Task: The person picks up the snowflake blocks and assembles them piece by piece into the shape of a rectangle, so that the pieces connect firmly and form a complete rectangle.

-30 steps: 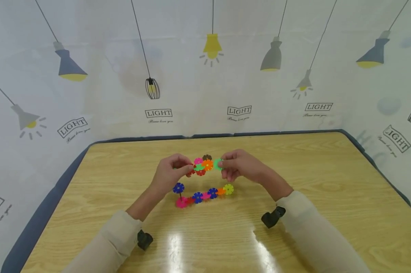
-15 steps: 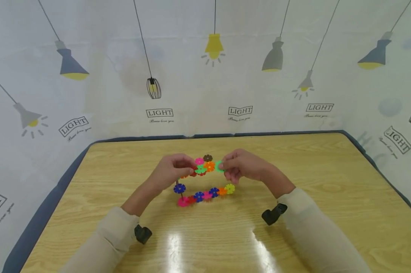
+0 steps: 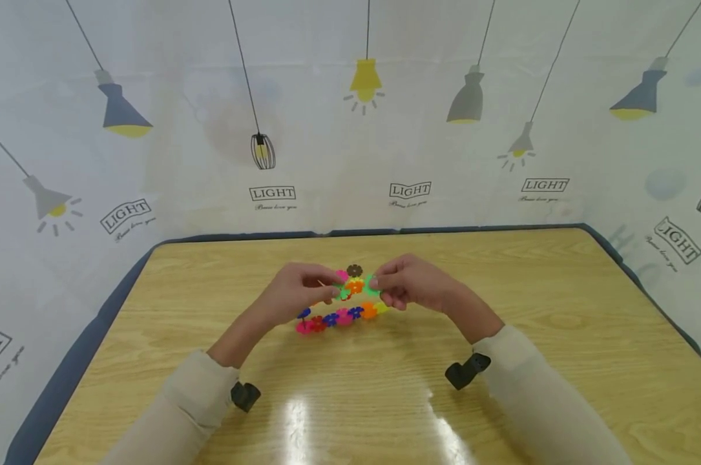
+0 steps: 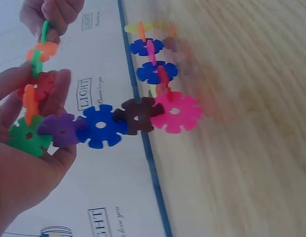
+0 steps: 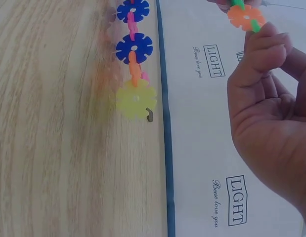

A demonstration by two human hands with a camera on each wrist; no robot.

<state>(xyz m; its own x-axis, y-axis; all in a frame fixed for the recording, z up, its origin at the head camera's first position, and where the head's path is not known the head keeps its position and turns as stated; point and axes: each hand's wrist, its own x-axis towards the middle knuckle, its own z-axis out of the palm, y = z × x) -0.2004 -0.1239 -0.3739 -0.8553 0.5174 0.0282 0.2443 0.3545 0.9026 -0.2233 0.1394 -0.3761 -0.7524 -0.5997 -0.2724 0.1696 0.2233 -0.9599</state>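
A chain of flower-shaped, slotted plastic discs links both hands. My right hand [image 3: 417,284] pinches a green disc [image 3: 371,285] at one end, beside an orange disc [image 5: 244,19]. Curled around the chain further along are the fingers of my left hand [image 3: 292,294], at a red disc [image 4: 43,87] and its neighbours. In the left wrist view, green, purple [image 4: 61,139], blue [image 4: 101,139] and brown discs lead down to a pink disc [image 4: 186,121]. From there a lower row runs to a yellow disc [image 5: 128,102] at the other end, near the tabletop. Fingers hide part of the chain.
Behind the held chain, a brown disc [image 3: 355,270] and a pink disc [image 3: 341,275] show on the wooden table [image 3: 501,271]. A white printed curtain [image 3: 327,155] stands past the table's far edge.
My left hand has shifted slightly right along the chain, toward the right hand. The lower row has moved away from me and tilted. My right hand keeps its pinch, nearly still.
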